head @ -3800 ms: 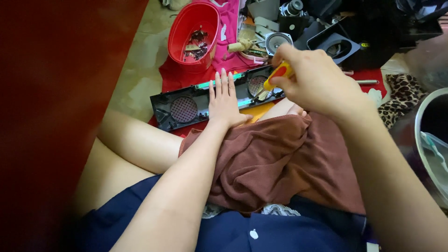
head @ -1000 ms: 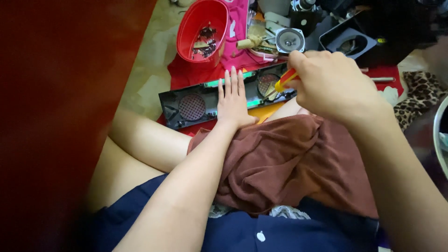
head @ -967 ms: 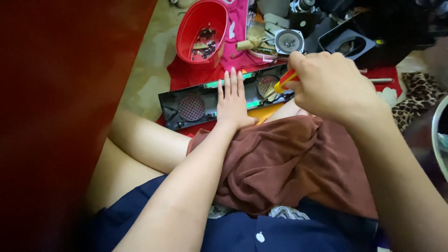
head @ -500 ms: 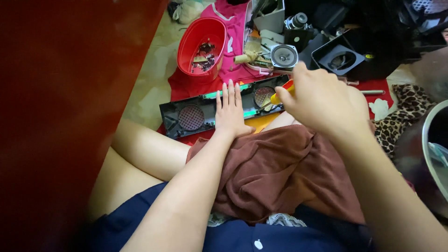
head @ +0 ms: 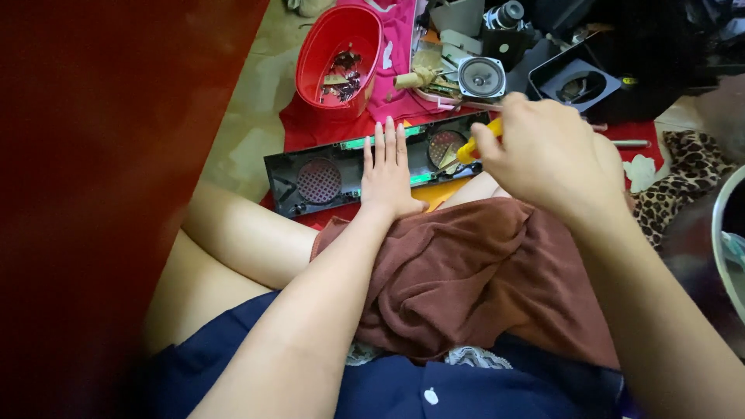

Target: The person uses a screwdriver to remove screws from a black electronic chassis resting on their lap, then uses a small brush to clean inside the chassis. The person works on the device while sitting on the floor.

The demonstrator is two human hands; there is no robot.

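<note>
We press our left hand [head: 388,174] flat, fingers spread, on the long black speaker panel [head: 365,167] lying on the floor by our knees, and our right hand [head: 543,155] grips the yellow screwdriver [head: 475,146] tight, so we should keep its tip straight and push gently.

Red plastic bowl [head: 339,46] top centre, small dark bits of hardware inside, sitting on red cloth [head: 310,128] w/ pink fabric [head: 396,54] just right of it. Loose round speaker cone [head: 481,77] further right, black speaker housing [head: 578,81] beside it. Brown towel [head: 473,279] over lap, lower centre. Leopard-print fabric [head: 683,178] at right edge. Blurred red surface [head: 101,178] fills left side.
</note>
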